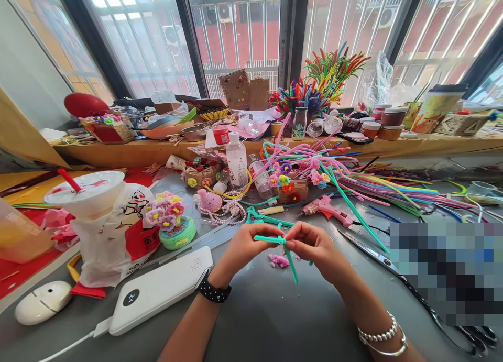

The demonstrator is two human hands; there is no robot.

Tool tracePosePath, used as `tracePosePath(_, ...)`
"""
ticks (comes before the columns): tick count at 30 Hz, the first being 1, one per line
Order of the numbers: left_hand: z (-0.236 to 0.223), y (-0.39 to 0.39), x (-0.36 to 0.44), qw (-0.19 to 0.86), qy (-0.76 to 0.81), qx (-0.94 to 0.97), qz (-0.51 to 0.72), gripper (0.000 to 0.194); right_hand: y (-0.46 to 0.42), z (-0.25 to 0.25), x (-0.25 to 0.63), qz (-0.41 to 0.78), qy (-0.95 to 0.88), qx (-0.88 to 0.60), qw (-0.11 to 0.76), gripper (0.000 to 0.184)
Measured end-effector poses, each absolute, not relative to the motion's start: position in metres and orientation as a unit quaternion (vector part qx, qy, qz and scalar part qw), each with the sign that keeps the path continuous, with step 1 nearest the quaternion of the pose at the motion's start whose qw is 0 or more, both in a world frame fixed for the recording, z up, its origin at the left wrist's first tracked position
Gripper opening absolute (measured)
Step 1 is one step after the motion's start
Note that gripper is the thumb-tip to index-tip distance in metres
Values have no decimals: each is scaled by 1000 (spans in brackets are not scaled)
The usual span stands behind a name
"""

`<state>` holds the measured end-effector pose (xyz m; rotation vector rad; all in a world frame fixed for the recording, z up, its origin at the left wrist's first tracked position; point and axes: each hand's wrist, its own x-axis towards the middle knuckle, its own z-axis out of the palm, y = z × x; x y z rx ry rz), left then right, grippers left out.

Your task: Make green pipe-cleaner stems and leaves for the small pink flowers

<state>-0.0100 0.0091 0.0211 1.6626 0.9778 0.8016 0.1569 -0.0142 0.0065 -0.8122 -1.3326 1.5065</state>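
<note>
Above the grey table, both hands meet over a green pipe cleaner bent into a small knot with its ends sticking out. My left hand pinches it from the left, close to the knot. From the right, the fingertips of my right hand press on the same knot. A small pink fuzzy piece lies on the table just below the hands. Beyond the fingers sit more twisted green pipe cleaners, partly hidden by the left hand.
A pink glue gun and long scissors lie to the right. A white power bank, a bagged drink cup and a pipe-cleaner flower pot stand left. Loose pipe cleaners spread behind, near a water bottle.
</note>
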Motion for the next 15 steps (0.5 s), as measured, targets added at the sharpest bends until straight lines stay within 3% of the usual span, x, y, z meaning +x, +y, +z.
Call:
tracePosePath(10, 15, 13, -13, 635, 399, 556, 359, 19, -18, 7, 156, 636, -579, -314, 402, 9)
tracePosePath(15, 15, 13, -14, 639, 381, 533, 403, 47, -17, 7, 155, 630, -585, -338, 382, 8)
